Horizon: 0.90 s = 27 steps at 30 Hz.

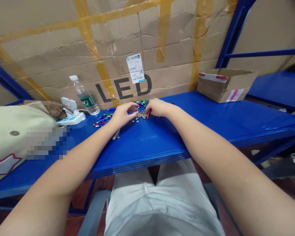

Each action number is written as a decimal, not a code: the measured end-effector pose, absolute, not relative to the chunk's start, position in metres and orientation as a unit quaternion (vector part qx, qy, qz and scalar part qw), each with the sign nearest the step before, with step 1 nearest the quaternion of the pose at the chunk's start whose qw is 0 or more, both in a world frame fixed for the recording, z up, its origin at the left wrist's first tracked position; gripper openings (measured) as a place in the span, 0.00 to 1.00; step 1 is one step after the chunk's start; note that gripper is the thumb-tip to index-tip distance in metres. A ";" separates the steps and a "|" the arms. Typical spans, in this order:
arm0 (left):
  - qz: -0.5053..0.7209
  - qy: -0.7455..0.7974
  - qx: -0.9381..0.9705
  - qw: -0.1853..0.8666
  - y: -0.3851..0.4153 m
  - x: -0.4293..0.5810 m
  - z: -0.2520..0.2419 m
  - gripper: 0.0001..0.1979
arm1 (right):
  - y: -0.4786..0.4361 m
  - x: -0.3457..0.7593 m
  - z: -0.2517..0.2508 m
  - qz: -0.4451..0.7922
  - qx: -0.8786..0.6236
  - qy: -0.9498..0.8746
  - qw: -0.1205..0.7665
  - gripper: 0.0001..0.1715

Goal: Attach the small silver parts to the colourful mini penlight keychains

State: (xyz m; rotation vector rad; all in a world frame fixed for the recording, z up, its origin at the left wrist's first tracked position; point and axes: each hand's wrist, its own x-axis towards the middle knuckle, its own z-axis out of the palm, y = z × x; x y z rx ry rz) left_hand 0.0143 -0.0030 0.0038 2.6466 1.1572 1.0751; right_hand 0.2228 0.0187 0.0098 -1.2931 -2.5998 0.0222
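Observation:
Over the blue table, my right hand grips a small red tube with its fingers pointing down. A pile of small round silvery discs lies between my two hands. My left hand is at the pile's left side, its thumb and forefinger tips close together; whatever is between them is too small to make out. Several thin red and blue tubes lie left of my left hand. Green and blue tubes lie behind the pile. Small silvery metal parts rest below my left wrist.
On the left of the blue table are a pale bag, a white power strip, a white device and a water bottle. An open cardboard box stands at the back right. Taped cardboard forms the back wall.

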 end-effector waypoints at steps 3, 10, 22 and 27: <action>0.348 0.359 0.865 0.043 -0.004 0.015 0.003 0.15 | 0.016 0.222 0.013 -0.010 -0.438 -0.888 0.137 0.20; 0.374 0.331 0.867 -0.005 -0.009 0.017 0.005 0.15 | 0.012 0.221 0.016 0.110 -0.417 -0.876 0.216 0.20; 0.380 0.346 0.858 -0.007 -0.008 0.017 0.006 0.12 | 0.007 0.221 0.018 0.209 -0.401 -0.865 0.218 0.17; 0.387 0.326 0.862 -0.036 -0.008 0.017 0.005 0.11 | 0.008 0.221 0.015 0.220 -0.387 -0.871 0.206 0.16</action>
